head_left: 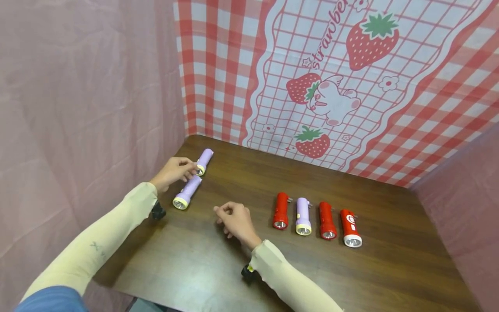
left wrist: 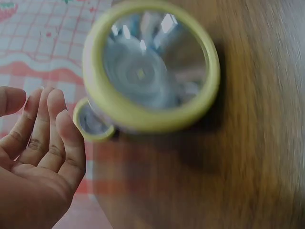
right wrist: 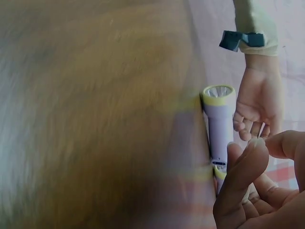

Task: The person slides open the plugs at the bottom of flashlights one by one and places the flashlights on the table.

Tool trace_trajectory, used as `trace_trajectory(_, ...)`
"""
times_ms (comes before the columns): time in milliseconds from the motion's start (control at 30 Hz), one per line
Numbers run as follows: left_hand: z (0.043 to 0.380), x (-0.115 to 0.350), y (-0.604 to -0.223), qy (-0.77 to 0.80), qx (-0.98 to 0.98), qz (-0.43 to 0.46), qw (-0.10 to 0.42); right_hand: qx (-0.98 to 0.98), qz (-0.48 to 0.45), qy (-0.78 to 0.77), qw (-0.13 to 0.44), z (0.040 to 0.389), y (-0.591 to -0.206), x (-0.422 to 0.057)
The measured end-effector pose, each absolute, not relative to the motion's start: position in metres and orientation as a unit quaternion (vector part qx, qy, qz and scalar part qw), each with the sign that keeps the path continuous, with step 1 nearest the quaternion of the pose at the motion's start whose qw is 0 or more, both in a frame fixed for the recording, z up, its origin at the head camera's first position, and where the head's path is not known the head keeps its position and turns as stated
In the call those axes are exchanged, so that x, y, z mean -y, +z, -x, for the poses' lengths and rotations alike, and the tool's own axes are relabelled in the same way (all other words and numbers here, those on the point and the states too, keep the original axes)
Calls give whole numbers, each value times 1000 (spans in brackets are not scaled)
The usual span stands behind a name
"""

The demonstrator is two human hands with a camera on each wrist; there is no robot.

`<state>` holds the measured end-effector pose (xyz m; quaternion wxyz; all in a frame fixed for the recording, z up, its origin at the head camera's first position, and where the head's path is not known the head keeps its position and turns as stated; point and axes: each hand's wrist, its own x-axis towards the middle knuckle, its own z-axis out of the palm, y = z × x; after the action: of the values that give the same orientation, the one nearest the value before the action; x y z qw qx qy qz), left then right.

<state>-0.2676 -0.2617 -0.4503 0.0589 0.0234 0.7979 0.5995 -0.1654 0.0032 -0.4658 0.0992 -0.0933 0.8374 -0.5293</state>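
**Left hand (head_left: 175, 172) at the far torch (head_left: 206, 158), right hand (head_left: 236, 220) over the table (head_left: 241, 173)**

A checked cloth (head_left: 224, 56) hangs behind the table's far edge; a pink curtain (head_left: 93, 86) lines the left edge and another drape (head_left: 464, 186) the right edge. Right of centre, well apart from the left hand, a row stretches toward the right edge: first red torch (head_left: 281, 209), middle purple torch (head_left: 302, 215), second red torch (head_left: 326, 219), white-rimmed torch (head_left: 349, 227). Their lenses face the near edge.

The far torch, purple, lies by the far left corner. The near torch (head_left: 190, 190), also purple, lies along the left edge, its tail just beside the far torch's lens; whether they touch I cannot tell. From the left wrist, the near torch's big yellow rim partly hides the far torch.

The left fingers are gently bent, the thumb a narrow gap from them. Their tips overlap the far torch's lens in the head view; contact is unclear. The near torch lies just below that hand, toward the near edge.

The right fingers are loosely curled, thumb and forefinger close together, between the near torch and the row.
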Motion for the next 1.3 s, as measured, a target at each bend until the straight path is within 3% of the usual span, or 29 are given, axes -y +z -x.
trace_trajectory(267, 273, 277, -458, 581, -812, -9, 54, -826, 67, -546, 123, 166, -472, 12)
trace_trajectory(733, 283, 284, -468, 564, -820, 12, 95, -829, 62, -540, 131, 173, -474, 59)
trace_trajectory(1300, 289, 280, -475, 525, -845, 0, 103, -865, 31, -488, 112, 185, -478, 97)
